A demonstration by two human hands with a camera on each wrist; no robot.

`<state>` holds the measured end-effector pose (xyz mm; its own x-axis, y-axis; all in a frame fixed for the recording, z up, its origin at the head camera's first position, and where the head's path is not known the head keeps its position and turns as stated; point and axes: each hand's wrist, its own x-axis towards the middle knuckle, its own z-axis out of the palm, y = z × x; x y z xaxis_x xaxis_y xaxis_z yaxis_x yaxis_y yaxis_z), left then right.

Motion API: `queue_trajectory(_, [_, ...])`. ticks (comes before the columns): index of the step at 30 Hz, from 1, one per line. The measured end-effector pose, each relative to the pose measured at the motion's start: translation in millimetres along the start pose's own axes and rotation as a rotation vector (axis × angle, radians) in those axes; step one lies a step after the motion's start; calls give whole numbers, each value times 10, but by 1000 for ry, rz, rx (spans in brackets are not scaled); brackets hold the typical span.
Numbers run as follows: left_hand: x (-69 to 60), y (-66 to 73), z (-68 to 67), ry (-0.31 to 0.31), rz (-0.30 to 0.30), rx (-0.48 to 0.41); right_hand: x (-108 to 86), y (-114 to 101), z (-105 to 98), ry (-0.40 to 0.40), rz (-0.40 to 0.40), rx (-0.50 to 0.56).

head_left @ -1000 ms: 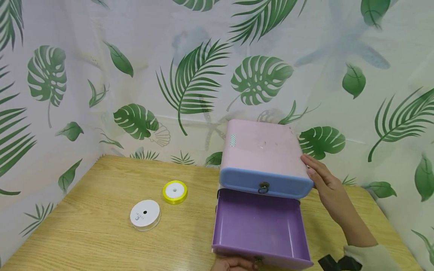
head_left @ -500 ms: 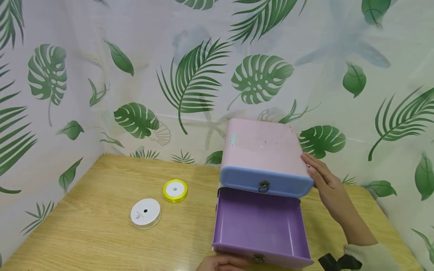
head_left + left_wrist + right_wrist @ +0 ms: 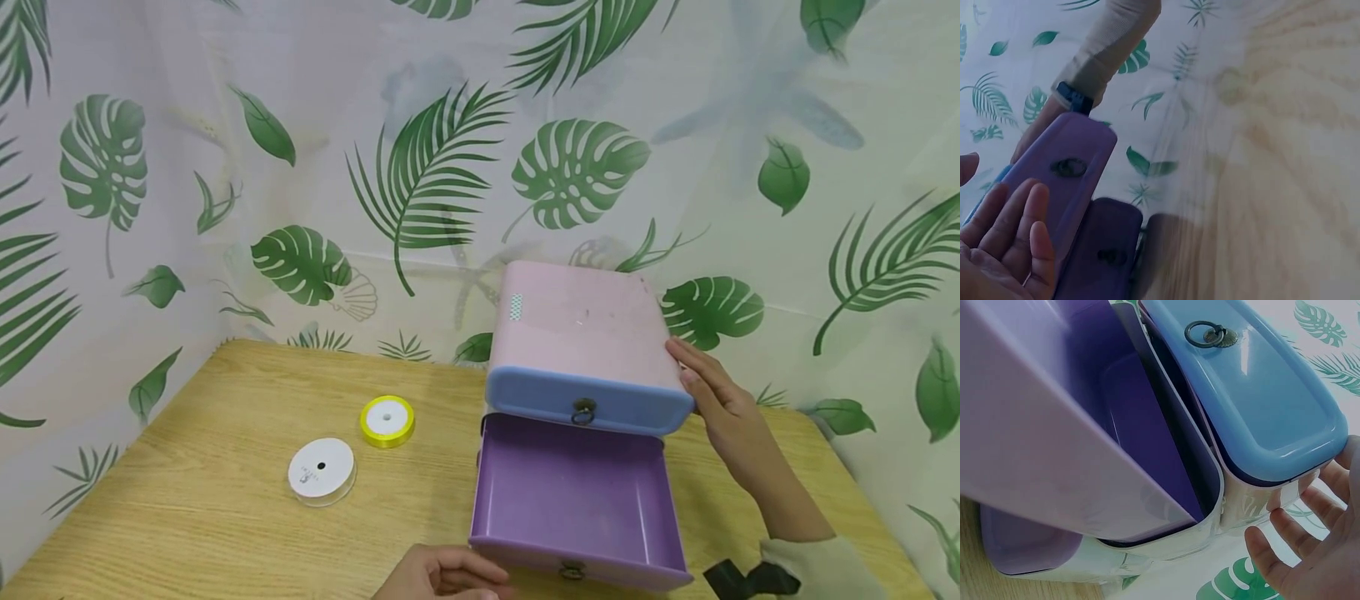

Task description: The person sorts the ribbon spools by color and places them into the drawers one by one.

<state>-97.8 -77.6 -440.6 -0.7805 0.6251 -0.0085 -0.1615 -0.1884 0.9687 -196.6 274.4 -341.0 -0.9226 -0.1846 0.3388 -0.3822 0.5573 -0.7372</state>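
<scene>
A small drawer cabinet [image 3: 577,321] with a pink top stands on the table. Its blue upper drawer [image 3: 630,406] with a ring pull is closed. Below it, the purple middle drawer [image 3: 577,492] is pulled out, with nothing inside. Another purple drawer [image 3: 1107,256] shows beneath, closed. My left hand [image 3: 446,573] is off the ring pull [image 3: 572,572], beside the drawer front's left end; its fingers are loosely extended in the left wrist view. My right hand [image 3: 723,408] rests with its fingertips against the cabinet's right side, fingers spread in the right wrist view.
Left of the cabinet lie a yellow ribbon spool [image 3: 387,422] and a white ribbon spool [image 3: 322,472] on the wooden table [image 3: 202,517]. A leaf-patterned sheet [image 3: 442,167] hangs behind and at the sides.
My left hand has released the middle drawer's ring pull and moved left, away from it. The drawer remains out, and my right hand stays on the cabinet side.
</scene>
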Motion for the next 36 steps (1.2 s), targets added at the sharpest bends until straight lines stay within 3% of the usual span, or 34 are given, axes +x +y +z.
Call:
queue_trajectory(8, [-119,204,-296,87,120,135,6,5,-7,-1,-7,6])
queue_trajectory(12, [-145,281,-438,184,148,230,6,4,-9,1,-6,3])
queue_trajectory(14, [-148,309,-510,266,151,308,5,1,-9,1,-4,4])
queue_trajectory(17, [-141,337,-638,410,128,398,6,-3,-7,3,-4,6])
queue_trajectory(20, [-139,352,-773,555,76,422,7,-3,-7,0,-6,9])
queue_trajectory(24, [-152,357,-935,690,35,466,10,6,-5,-3,-8,14])
queue_trajectory(30, [-176,367,-1142,808,-34,608,12,18,0,2,-7,18])
queue_trajectory(33, [-196,374,-1222,843,-93,661,11,21,1,3,-5,15])
queue_trajectory(36, [-213,377,-1291,849,-111,708,13,22,2,6,-7,12])
